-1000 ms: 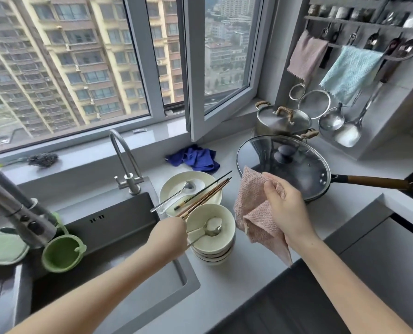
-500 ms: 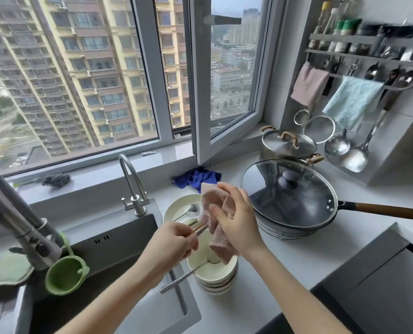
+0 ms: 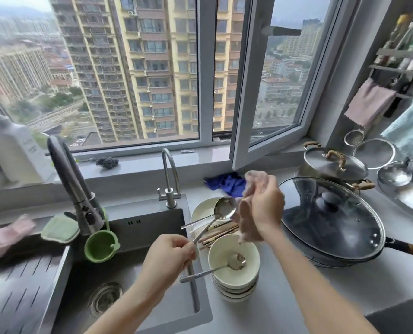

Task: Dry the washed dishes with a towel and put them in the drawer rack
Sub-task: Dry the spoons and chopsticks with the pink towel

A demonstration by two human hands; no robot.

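Grey kitchen counter (image 3: pixel 321 297) under the window carried a stack of bowls (image 3: pixel 218 255) and a plate (image 3: pixel 200 210) with chopsticks (image 3: pixel 221 233). Above them the left hand (image 3: pixel 169 259) pinched a metal spoon (image 3: pixel 224 208) by its handle. The right hand (image 3: pixel 265 208) gripped the bunched pink towel (image 3: pixel 245 222) just beside the spoon's head.

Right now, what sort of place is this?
A home kitchen, probably high up in a flat: a sink set in the worktop, stacked bowls, a lidded wok, and tower blocks outside the window.
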